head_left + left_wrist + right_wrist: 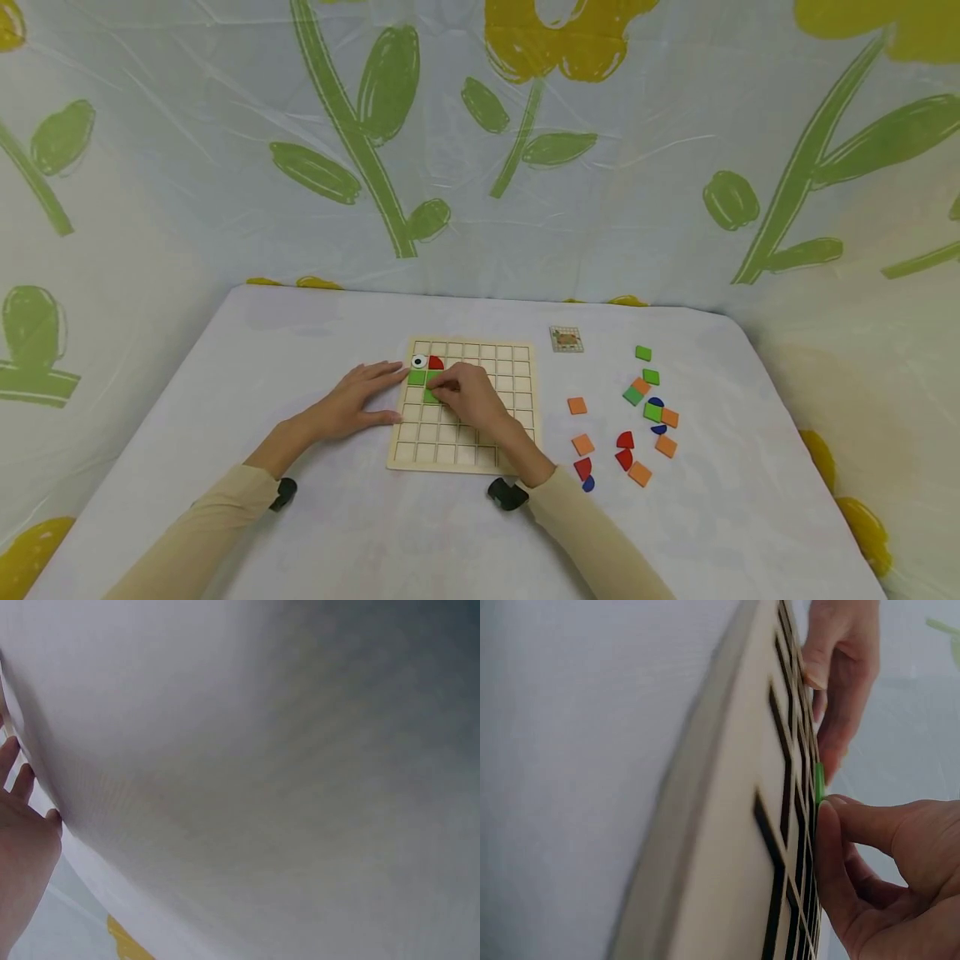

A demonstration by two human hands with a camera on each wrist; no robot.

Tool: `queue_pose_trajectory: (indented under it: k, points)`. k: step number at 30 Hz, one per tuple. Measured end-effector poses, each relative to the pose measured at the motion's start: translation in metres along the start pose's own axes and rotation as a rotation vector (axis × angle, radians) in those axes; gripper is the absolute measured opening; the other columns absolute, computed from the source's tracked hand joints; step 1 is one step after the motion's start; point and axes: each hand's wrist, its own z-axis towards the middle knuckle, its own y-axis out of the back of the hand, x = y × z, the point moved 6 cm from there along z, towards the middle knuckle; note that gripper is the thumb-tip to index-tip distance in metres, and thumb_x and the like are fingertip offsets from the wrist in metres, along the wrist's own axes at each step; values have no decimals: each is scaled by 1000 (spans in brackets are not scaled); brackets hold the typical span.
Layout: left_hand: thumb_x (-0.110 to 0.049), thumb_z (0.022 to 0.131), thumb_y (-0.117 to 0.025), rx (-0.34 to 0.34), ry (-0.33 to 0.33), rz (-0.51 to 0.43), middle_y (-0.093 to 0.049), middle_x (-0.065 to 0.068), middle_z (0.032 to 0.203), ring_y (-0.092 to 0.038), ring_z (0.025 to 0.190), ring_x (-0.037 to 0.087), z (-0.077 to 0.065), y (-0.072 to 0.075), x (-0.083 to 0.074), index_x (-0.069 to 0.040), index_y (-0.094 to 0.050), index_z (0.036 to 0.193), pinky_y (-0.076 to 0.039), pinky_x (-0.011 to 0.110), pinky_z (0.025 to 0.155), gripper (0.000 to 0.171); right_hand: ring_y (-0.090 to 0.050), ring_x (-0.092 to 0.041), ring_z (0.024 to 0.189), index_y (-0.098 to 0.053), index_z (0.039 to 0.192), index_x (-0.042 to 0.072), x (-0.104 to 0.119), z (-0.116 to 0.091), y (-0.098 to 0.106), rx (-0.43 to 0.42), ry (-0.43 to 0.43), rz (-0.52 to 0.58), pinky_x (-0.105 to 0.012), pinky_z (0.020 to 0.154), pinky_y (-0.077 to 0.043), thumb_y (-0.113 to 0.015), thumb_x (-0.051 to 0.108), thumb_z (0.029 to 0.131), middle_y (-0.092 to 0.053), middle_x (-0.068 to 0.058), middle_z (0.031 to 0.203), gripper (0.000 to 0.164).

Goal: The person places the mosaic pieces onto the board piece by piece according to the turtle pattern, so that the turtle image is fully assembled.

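A wooden grid board (456, 454) lies on the table. At its upper left, an eye tile (418, 362) and a red quarter-round tile (436, 362) sit above several green square tiles (417, 377). My right hand (474, 400) is over the board with thumb and fingertips brought together at a green square tile (820, 782), whose edge shows in the right wrist view. My left hand (362, 402) rests at the board's left side, fingers extended and thumb spread along the edge. Only part of the left hand (26, 832) shows in the left wrist view.
Right of the board lie loose orange squares (577, 406), red quarter-rounds (625, 440), blue half-rounds (588, 483) and green squares (643, 353). A small picture card (567, 339) lies beyond the board's upper right corner. A flower-patterned cloth (637, 167) hangs behind the table.
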Motion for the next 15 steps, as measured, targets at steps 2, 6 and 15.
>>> queue_pose_trajectory:
  k: [2,6,15]
  points:
    - [-40,95,-74,0,-3,2,-36,15,163,-25,153,39,1,-1,0,-9,-42,158,-8,63,123,78,-67,-20,100,-80,107,2,0,-1,1,-10,2,0,-29,83,-56,-72,4,95,-71,-8,106,14]
    - [-40,94,-75,0,-3,-1,-36,15,163,-26,152,39,1,-1,-1,-10,-42,158,-8,63,123,78,-66,-19,97,-79,108,2,1,-3,3,-6,7,1,-28,82,-55,-72,5,96,-71,-8,105,14]
    - [-40,95,-75,2,13,1,-36,16,163,-26,152,40,0,1,-1,-9,-42,158,-8,63,123,77,-67,-17,96,-73,115,3,0,-17,18,22,-5,40,-31,87,-56,-68,11,100,-71,-4,105,18]
